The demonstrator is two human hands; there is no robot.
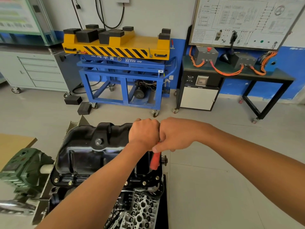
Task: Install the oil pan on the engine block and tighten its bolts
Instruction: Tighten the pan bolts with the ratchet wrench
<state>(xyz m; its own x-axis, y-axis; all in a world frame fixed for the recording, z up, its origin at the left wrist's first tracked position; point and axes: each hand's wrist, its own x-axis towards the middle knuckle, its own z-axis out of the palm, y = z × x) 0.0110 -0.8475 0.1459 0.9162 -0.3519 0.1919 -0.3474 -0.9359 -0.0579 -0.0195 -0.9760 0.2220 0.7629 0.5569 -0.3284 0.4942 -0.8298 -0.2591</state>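
Oil pan (pixel 92 151), black, sits on the engine block (pixel 140 210), directly under and left of the grip. Flange bolts (pixel 70 182) show along the pan edge nearer the camera than the grip. Right hand (pixel 175 134) is clenched round the top of a red-handled tool (pixel 155 160), which hangs down from the grip at the pan's right edge; its tip is hidden. Left hand (pixel 143 133) is curled in a fist touching the right hand; can't tell what it holds. Drain plug (pixel 98 141) is on the pan, left of the grip. Green gearbox (pixel 21 167) is far left of the grip, against the pan's end. Blue lift cart (pixel 125 76) stands well beyond the grip, by the wall.
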